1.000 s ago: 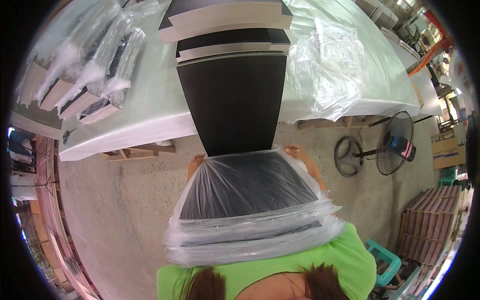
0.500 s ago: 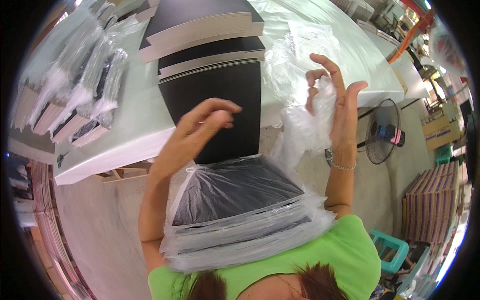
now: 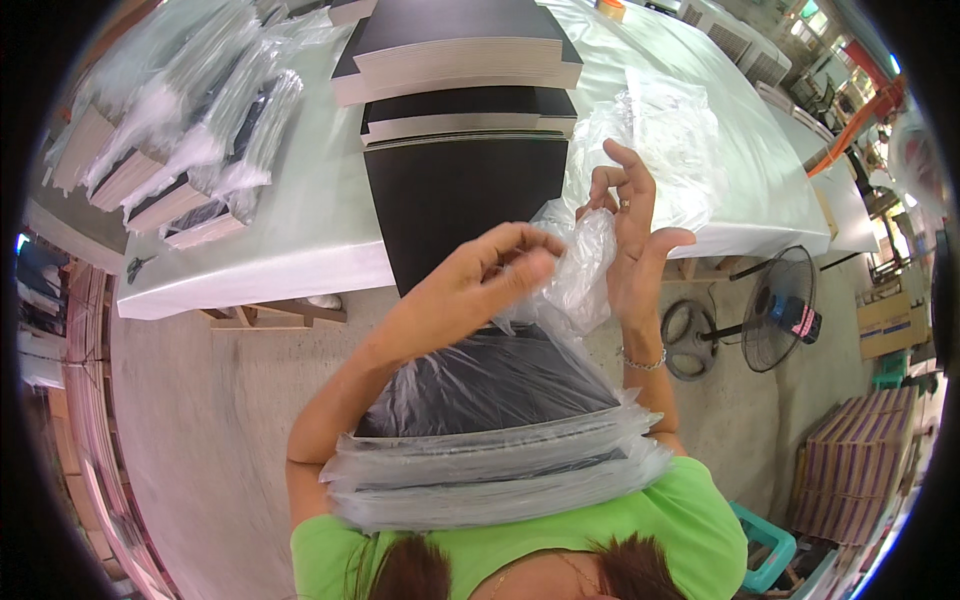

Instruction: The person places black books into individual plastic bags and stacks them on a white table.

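Observation:
My left hand [image 3: 480, 285] is closed, thumb and fingertips pinched at the edge of a crumpled clear plastic bag [image 3: 585, 265]. Beside it my right hand [image 3: 635, 245] has its palm turned up, thumb stretched out and other fingers curled round the bunched bag. Below my hands, a stack of black books in plastic wrap [image 3: 490, 380] rests against my green shirt. An unwrapped black book [image 3: 465, 195] with a plain cover lies past my left hand at the table's front edge, its lower part hidden by my hand and the bag.
Black books with pale page edges [image 3: 465, 60] pile up farther back on the white-covered table [image 3: 300, 270]. Plastic-wrapped books [image 3: 190, 190] lie at left, near scissors [image 3: 140, 267]. More clear plastic [image 3: 670, 150] spreads at right. A fan [image 3: 780, 310] and a teal stool [image 3: 765, 550] stand right.
My left hand has moved right and closed on the bag's edge. My right hand has shifted left and down with the bunched plastic. The view has shifted, so the table appears farther right.

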Demonstrator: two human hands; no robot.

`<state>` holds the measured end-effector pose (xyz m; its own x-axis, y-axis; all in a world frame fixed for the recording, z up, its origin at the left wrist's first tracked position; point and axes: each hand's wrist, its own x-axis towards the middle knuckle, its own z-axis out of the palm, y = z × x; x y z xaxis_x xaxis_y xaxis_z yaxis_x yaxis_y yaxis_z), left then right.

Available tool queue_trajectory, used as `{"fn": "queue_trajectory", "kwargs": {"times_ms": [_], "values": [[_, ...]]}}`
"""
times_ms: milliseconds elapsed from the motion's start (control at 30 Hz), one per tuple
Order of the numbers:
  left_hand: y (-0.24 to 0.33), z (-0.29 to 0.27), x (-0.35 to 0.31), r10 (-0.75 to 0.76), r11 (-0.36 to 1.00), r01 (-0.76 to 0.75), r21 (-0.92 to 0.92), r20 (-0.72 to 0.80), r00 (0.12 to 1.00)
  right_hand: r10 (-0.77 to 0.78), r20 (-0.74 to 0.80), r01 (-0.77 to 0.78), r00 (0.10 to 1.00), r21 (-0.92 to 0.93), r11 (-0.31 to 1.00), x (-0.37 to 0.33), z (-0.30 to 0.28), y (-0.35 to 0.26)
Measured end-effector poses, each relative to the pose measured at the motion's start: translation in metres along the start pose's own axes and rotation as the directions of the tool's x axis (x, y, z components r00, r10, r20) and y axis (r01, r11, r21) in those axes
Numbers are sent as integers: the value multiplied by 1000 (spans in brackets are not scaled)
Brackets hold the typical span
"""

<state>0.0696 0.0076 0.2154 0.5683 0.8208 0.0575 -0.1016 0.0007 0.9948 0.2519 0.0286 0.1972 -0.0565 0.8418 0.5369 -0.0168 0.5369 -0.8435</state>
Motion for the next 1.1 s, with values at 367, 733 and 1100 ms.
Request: {"fn": "queue_trajectory", "kwargs": {"times_ms": [367, 733, 1100], "values": [[-10, -7, 9, 9, 977, -34, 211, 121, 993, 5, 120, 8, 993, -108, 994, -12, 0, 10], [0, 22, -17, -273, 899, 342, -272, 262, 926, -100, -10, 100, 995, 184, 978, -17, 4, 21], [-29, 33, -11, 162, 980, -150, 132, -80, 984, -148, -22, 147, 989, 324, 935, -29, 24, 28]]}}
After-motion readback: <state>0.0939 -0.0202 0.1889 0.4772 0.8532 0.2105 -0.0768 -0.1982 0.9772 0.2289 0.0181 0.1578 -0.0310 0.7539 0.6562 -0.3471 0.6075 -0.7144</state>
